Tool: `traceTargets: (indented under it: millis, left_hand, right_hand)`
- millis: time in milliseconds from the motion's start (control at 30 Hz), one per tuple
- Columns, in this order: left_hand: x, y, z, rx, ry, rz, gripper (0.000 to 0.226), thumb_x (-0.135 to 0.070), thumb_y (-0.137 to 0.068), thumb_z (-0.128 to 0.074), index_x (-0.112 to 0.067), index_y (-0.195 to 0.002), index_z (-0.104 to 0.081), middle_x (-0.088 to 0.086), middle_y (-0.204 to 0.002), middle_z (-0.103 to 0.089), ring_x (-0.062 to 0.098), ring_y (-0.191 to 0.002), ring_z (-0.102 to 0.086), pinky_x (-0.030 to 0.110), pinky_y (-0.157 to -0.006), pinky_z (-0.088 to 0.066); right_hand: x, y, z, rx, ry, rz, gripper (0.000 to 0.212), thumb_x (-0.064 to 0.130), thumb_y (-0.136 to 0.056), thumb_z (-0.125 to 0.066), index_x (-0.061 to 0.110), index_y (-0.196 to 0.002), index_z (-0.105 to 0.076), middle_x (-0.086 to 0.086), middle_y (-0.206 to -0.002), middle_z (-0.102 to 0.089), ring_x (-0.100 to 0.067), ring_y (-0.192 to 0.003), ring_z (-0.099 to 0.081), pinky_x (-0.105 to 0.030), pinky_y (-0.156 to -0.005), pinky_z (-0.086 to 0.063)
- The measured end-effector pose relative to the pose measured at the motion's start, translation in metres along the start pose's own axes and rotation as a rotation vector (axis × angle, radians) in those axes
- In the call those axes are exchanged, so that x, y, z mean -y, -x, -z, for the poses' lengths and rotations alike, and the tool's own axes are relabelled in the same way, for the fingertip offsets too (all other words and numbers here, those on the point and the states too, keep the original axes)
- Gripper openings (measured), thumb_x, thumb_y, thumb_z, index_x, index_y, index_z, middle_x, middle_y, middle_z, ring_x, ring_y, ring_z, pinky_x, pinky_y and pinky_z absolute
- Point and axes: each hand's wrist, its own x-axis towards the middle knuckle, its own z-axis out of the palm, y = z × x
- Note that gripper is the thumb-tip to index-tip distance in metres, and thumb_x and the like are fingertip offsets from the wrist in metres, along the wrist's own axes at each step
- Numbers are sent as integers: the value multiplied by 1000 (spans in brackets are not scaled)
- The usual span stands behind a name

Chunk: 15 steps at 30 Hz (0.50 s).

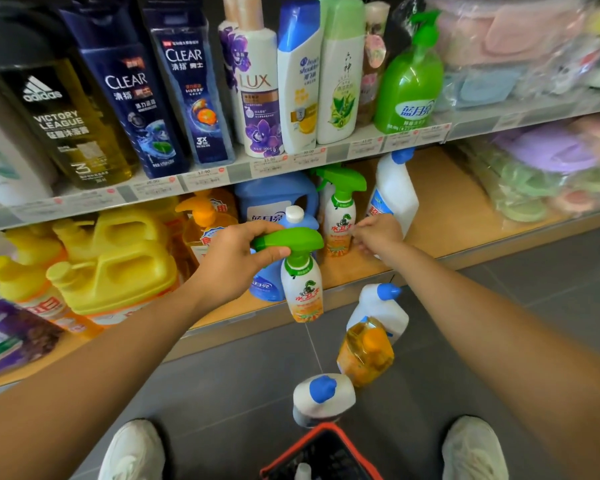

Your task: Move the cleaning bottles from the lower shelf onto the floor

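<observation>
Left hand (234, 259) pinches the sprayer (300, 271) by its green head (clear of the shelf (444, 216)); right hand (378, 235) fingers curled, empty, near a second sprayer (340, 216).

I'm seeing the lower shelf (440, 216), tan wood, carrying yellow jugs (118, 261) at left, an orange pump btl (205, 223), blue detergent jug (274, 199), green-trigger spray btl (340, 216) and white btl w/ blue cap (394, 192). Grey floor (243, 375) is bearing two white blue-capped btls (378, 310) (323, 396) and an orange btl (366, 351), close together.
</observation>
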Motion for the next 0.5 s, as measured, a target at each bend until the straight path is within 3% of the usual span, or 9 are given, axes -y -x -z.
traceTargets:
  millis: [67,133,200,267,400,500]
  left_hand:
    - [-2,-5,-5,-44,34,6,36,-21,-90,-74,-11,-124,-69,-2,-100,-71,9,-88,-64,25,-79,-53]
    - [-3,-11,-10,-98,57,13,35,-21,-90,-75,-12,-123,-69,-5,-95,-69,6,-82,-62,23,-76,-50]
    - [-5,-19,-15,-157,99,28,31,-22,-90,-75,-13,-120,-71,-6,-89,-69,6,-74,-61,26,-72,-52]
    - [-9,-26,-21,-201,190,60,23,-22,-90,-75,-17,-113,-71,-3,-82,-69,10,-68,-60,33,-67,-55]
    - [-18,-37,-33,-232,400,78,16,-16,-93,-73,-26,-104,-68,0,-74,-66,14,-64,-56,37,-63,-52]
    - [-20,-46,-37,-147,358,20,26,-11,-97,-66,-18,-122,-67,-1,-98,-72,8,-88,-66,32,-84,-58]
  right_hand:
    - [3,10,9,217,-86,95,11,12,-87,-73,21,-95,-75,-12,-96,-77,-19,-74,-74,-36,-75,-61]
    - [9,24,19,540,-80,198,35,13,-84,-79,26,-115,-71,-2,-108,-76,-16,-98,-73,-36,-85,-61]
    - [10,38,22,719,-56,247,62,14,-78,-85,29,-132,-61,3,-121,-71,-13,-112,-68,-36,-88,-60]
    - [9,51,16,631,-23,333,77,17,-72,-90,24,-140,-54,2,-125,-68,-16,-115,-66,-39,-92,-59]
    - [3,60,5,293,-4,476,72,26,-65,-94,20,-128,-61,3,-117,-71,-14,-108,-68,-41,-92,-58]
    - [-9,52,9,210,-38,444,64,22,-66,-93,17,-123,-64,1,-113,-73,-14,-104,-69,-42,-91,-59]
